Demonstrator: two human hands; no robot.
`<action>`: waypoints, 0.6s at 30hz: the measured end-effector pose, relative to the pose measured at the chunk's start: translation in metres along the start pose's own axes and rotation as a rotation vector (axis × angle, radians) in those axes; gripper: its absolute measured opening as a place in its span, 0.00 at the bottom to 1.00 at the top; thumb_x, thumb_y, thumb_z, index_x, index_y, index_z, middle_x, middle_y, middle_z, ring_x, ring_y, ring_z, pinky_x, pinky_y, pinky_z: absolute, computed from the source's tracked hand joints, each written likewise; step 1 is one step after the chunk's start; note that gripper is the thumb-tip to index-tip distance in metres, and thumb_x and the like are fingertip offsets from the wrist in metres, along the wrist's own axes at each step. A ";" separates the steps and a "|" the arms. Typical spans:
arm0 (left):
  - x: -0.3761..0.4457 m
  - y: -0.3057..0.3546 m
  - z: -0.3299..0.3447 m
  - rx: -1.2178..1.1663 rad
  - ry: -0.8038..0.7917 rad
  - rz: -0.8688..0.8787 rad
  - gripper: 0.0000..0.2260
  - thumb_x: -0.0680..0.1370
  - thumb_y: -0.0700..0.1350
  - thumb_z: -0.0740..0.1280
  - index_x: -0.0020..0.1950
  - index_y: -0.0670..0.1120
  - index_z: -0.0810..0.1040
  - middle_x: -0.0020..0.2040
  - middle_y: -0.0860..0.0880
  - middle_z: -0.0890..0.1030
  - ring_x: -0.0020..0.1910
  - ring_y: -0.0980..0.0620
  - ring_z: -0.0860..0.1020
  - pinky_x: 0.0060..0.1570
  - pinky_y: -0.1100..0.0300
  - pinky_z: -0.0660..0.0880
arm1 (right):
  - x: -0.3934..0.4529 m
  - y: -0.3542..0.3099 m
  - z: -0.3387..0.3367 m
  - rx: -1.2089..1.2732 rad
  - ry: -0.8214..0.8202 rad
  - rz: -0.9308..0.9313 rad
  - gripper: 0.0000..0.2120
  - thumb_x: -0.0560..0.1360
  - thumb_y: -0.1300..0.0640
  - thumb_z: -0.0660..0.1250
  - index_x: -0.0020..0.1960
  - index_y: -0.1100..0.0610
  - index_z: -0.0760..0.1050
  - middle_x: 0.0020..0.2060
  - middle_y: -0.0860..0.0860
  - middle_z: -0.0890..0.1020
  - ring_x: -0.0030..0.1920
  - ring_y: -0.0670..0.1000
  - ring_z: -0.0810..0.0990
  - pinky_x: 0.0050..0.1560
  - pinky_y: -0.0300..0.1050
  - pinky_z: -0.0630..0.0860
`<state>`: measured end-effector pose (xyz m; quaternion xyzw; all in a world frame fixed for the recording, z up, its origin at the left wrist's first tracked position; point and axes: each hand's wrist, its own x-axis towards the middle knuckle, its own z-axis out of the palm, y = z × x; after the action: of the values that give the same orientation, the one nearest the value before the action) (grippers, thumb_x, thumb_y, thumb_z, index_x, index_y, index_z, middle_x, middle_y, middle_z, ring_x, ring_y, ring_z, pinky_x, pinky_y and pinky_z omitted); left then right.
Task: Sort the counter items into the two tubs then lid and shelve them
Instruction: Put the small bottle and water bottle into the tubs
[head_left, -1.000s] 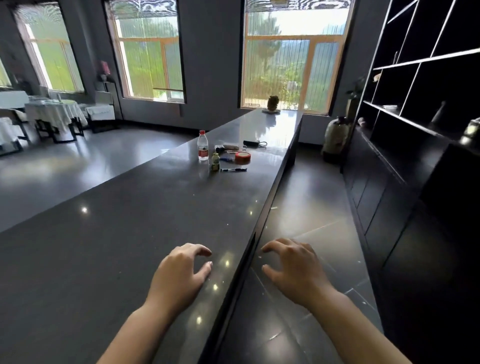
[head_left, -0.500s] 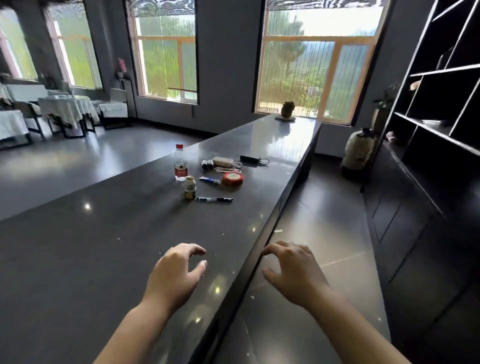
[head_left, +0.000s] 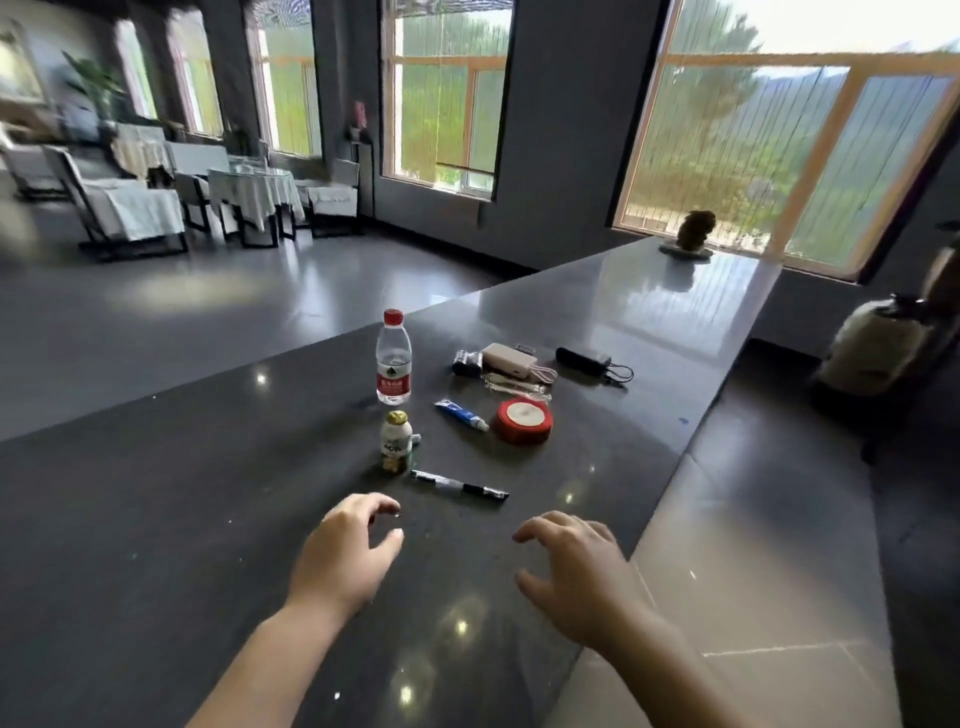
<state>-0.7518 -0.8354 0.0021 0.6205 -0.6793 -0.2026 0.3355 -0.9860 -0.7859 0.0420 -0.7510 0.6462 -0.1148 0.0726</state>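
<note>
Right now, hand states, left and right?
Left hand: open, fingers loosely curled, holding nothing.
Right hand: open, fingers spread, holding nothing.

counter (head_left: 218, 519): dark speckled stone, polished, glossy
water bottle (head_left: 393, 358): clear plastic, red paper label
pen (head_left: 459, 485): black plastic, part clear
tape roll (head_left: 522, 421): red, smooth
floor (head_left: 753, 561): glossy tile

Head-worn view, facing forward and down — counter (head_left: 208, 519) close below
</note>
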 end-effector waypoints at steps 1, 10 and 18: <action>0.016 -0.002 0.004 -0.008 0.025 -0.028 0.11 0.72 0.44 0.71 0.55 0.51 0.79 0.52 0.53 0.78 0.50 0.56 0.75 0.49 0.61 0.70 | 0.017 0.005 0.000 0.009 -0.009 -0.015 0.18 0.75 0.44 0.63 0.64 0.43 0.71 0.64 0.40 0.73 0.65 0.43 0.69 0.67 0.40 0.57; 0.117 -0.007 0.041 -0.023 0.150 -0.211 0.26 0.70 0.46 0.73 0.66 0.50 0.70 0.61 0.51 0.72 0.58 0.50 0.74 0.56 0.52 0.73 | 0.183 0.034 0.002 0.082 0.002 -0.179 0.17 0.73 0.50 0.65 0.62 0.45 0.75 0.60 0.43 0.77 0.61 0.47 0.74 0.60 0.41 0.64; 0.146 -0.009 0.076 -0.046 0.273 -0.360 0.18 0.68 0.49 0.75 0.55 0.56 0.74 0.50 0.57 0.77 0.49 0.58 0.77 0.52 0.60 0.74 | 0.344 0.022 0.012 0.297 -0.030 -0.299 0.25 0.69 0.50 0.67 0.66 0.49 0.68 0.60 0.49 0.77 0.60 0.54 0.76 0.57 0.47 0.73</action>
<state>-0.8003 -0.9906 -0.0270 0.7456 -0.5010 -0.1890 0.3967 -0.9560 -1.1298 0.0518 -0.8212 0.5023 -0.2073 0.1742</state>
